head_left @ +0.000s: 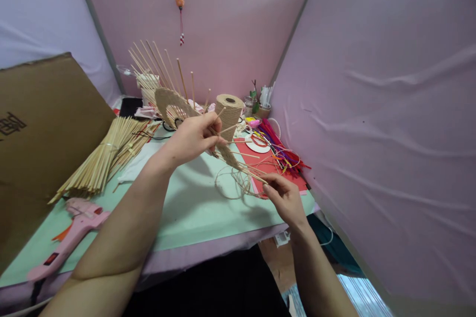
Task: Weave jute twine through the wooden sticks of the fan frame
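Note:
A round woven twine piece (165,101) with thin wooden sticks radiating from its edge is held tilted above the table. My left hand (193,136) is closed on its near rim, thumb and fingers pinching the woven band. My right hand (284,198) pinches the tip of a wooden stick (256,174) on the piece's right side. Loose loops of twine (238,185) hang and lie just below, between the two hands. Behind my left hand stands a large twine spool (231,106). The piece's middle is partly hidden by my left hand.
Left on the green tabletop (201,213) are a bundle of wooden sticks (102,156) and a pink glue gun (70,242). A cardboard box (40,138) stands beyond them. Red paper (243,151), coloured pipe cleaners (277,143) and a jar (250,105) are at the right. Pink walls enclose the table.

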The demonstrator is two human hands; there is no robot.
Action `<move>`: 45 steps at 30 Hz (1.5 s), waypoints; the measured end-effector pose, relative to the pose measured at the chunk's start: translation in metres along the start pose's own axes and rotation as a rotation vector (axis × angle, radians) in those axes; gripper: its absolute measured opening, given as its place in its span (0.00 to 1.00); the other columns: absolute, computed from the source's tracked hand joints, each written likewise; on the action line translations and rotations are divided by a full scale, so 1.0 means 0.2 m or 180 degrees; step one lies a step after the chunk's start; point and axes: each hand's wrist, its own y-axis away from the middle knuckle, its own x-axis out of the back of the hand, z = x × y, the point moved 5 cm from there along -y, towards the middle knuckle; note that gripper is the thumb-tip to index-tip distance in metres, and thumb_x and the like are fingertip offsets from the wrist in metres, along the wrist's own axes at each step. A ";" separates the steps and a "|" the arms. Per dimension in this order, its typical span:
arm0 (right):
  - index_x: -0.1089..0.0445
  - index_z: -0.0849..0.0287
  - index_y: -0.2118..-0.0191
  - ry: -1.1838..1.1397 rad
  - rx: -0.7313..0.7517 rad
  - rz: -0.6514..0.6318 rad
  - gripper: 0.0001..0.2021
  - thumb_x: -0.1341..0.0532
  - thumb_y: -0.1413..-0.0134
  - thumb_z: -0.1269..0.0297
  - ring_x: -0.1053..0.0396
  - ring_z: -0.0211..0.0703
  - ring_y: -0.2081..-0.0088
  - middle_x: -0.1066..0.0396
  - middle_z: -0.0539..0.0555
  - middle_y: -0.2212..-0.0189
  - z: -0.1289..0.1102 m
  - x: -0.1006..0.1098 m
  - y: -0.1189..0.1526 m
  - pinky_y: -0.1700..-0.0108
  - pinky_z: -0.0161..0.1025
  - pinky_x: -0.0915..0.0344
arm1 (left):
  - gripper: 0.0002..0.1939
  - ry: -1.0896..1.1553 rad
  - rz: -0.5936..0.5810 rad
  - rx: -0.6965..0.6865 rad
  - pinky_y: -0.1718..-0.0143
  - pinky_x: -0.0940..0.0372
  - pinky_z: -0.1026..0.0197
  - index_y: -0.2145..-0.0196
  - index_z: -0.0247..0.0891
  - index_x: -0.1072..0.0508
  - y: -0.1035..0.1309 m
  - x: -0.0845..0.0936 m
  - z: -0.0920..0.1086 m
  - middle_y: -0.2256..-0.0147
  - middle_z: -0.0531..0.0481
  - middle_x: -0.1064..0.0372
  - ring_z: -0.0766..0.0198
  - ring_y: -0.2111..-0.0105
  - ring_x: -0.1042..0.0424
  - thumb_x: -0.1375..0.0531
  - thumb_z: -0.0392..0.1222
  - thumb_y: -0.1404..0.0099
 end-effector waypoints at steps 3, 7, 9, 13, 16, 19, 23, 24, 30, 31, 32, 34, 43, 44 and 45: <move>0.26 0.57 0.59 0.0137 0.0069 0.0067 0.13 0.39 0.44 0.55 0.32 0.41 0.70 0.28 0.54 0.70 -0.04 0.00 0.02 0.67 0.38 0.34 | 0.08 -0.0067 -0.0025 -0.0012 0.75 0.35 0.65 0.69 0.40 0.39 0.00 0.00 0.00 0.78 0.58 0.33 0.66 0.77 0.28 0.40 0.37 0.43; 0.26 0.57 0.62 0.0491 0.0158 0.0367 0.10 0.39 0.44 0.57 0.32 0.41 0.71 0.27 0.54 0.70 -0.10 0.01 0.04 0.68 0.37 0.35 | 0.08 -0.0142 -0.0071 -0.0010 0.76 0.36 0.65 0.69 0.40 0.39 0.00 -0.02 0.00 0.78 0.57 0.32 0.66 0.77 0.28 0.40 0.38 0.44; 0.27 0.57 0.65 0.0648 0.0265 0.0528 0.08 0.39 0.44 0.59 0.34 0.39 0.73 0.28 0.52 0.72 -0.13 0.01 0.06 0.70 0.36 0.36 | 0.07 -0.0144 -0.0079 -0.0020 0.76 0.36 0.65 0.69 0.39 0.39 0.00 -0.02 -0.01 0.77 0.56 0.31 0.66 0.77 0.27 0.41 0.37 0.43; 0.29 0.56 0.67 0.0959 0.0580 0.0848 0.05 0.39 0.43 0.62 0.37 0.37 0.75 0.30 0.51 0.74 -0.18 0.00 0.08 0.71 0.35 0.38 | 0.06 -0.0180 -0.0077 -0.0057 0.76 0.36 0.66 0.69 0.39 0.38 -0.01 -0.03 -0.02 0.77 0.56 0.30 0.66 0.76 0.26 0.41 0.37 0.43; 0.29 0.56 0.67 0.1087 0.0723 0.1028 0.04 0.40 0.42 0.64 0.36 0.37 0.74 0.30 0.51 0.73 -0.20 -0.02 0.10 0.71 0.35 0.37 | 0.06 -0.0210 -0.0069 -0.0087 0.76 0.36 0.66 0.69 0.39 0.38 -0.01 -0.04 -0.03 0.76 0.56 0.30 0.66 0.76 0.26 0.42 0.36 0.43; 0.30 0.57 0.64 0.1078 0.0670 0.1213 0.04 0.39 0.43 0.65 0.34 0.36 0.73 0.29 0.51 0.72 -0.18 -0.03 0.12 0.70 0.35 0.36 | 0.06 -0.0217 -0.0039 -0.0109 0.77 0.36 0.66 0.69 0.39 0.37 -0.02 -0.04 -0.03 0.76 0.57 0.30 0.65 0.76 0.26 0.41 0.37 0.44; 0.30 0.58 0.59 0.1014 0.0517 0.1427 0.08 0.38 0.45 0.65 0.32 0.36 0.72 0.28 0.51 0.70 -0.16 -0.04 0.15 0.70 0.34 0.34 | 0.06 -0.0152 0.0003 -0.0127 0.78 0.36 0.66 0.69 0.40 0.38 -0.02 -0.04 -0.04 0.76 0.57 0.29 0.65 0.77 0.27 0.41 0.36 0.44; 0.30 0.58 0.60 0.1045 0.0558 0.1442 0.07 0.38 0.45 0.65 0.33 0.35 0.73 0.28 0.51 0.70 -0.17 -0.05 0.16 0.70 0.34 0.34 | 0.06 -0.0133 0.0015 -0.0145 0.79 0.36 0.66 0.69 0.40 0.37 -0.02 -0.04 -0.04 0.76 0.57 0.29 0.65 0.77 0.26 0.41 0.36 0.44; 0.30 0.58 0.62 0.1188 0.0927 0.1500 0.04 0.39 0.44 0.70 0.33 0.35 0.72 0.29 0.50 0.71 -0.21 -0.05 0.22 0.67 0.34 0.34 | 0.06 -0.0191 0.0037 -0.0210 0.78 0.36 0.66 0.69 0.39 0.37 -0.02 -0.04 -0.04 0.77 0.57 0.29 0.65 0.76 0.26 0.41 0.34 0.43; 0.30 0.58 0.61 0.1105 0.0878 0.1483 0.04 0.39 0.44 0.69 0.32 0.36 0.71 0.29 0.51 0.71 -0.20 -0.05 0.23 0.66 0.34 0.34 | 0.06 -0.0194 0.0040 -0.0201 0.78 0.36 0.66 0.69 0.39 0.37 -0.02 -0.04 -0.04 0.77 0.57 0.29 0.65 0.76 0.26 0.41 0.34 0.43; 0.30 0.58 0.61 0.0980 0.0775 0.1446 0.04 0.39 0.44 0.68 0.31 0.37 0.70 0.29 0.51 0.70 -0.18 -0.06 0.23 0.65 0.35 0.33 | 0.06 -0.0182 0.0048 -0.0194 0.78 0.36 0.66 0.69 0.39 0.37 -0.02 -0.04 -0.04 0.77 0.56 0.29 0.65 0.76 0.26 0.41 0.34 0.43; 0.30 0.58 0.62 0.0634 0.0460 0.1334 0.04 0.39 0.44 0.66 0.30 0.38 0.69 0.28 0.52 0.70 -0.12 -0.08 0.22 0.65 0.35 0.33 | 0.06 -0.0124 0.0067 -0.0182 0.78 0.36 0.66 0.69 0.39 0.37 -0.02 -0.03 -0.04 0.76 0.56 0.29 0.65 0.76 0.26 0.41 0.34 0.43; 0.32 0.60 0.75 -0.0429 -0.0307 0.0259 0.12 0.38 0.47 0.57 0.39 0.36 0.75 0.37 0.48 0.79 0.07 -0.29 -0.06 0.71 0.33 0.42 | 0.08 0.0004 0.0106 -0.0183 0.77 0.35 0.65 0.69 0.40 0.38 0.02 0.03 0.02 0.79 0.58 0.32 0.65 0.78 0.27 0.40 0.35 0.44; 0.33 0.60 0.75 -0.0385 -0.0273 0.0240 0.13 0.38 0.48 0.57 0.40 0.36 0.75 0.38 0.47 0.79 0.08 -0.30 -0.10 0.71 0.33 0.43 | 0.08 -0.0053 0.0083 -0.0181 0.77 0.36 0.65 0.69 0.40 0.38 0.02 0.04 0.03 0.80 0.58 0.32 0.65 0.78 0.28 0.40 0.36 0.44; 0.33 0.60 0.76 -0.0329 -0.0242 0.0257 0.12 0.38 0.48 0.57 0.41 0.36 0.75 0.38 0.47 0.79 0.08 -0.31 -0.14 0.72 0.33 0.44 | 0.08 -0.0138 0.0054 -0.0186 0.77 0.36 0.65 0.69 0.40 0.38 0.03 0.04 0.04 0.80 0.59 0.33 0.65 0.79 0.28 0.40 0.36 0.44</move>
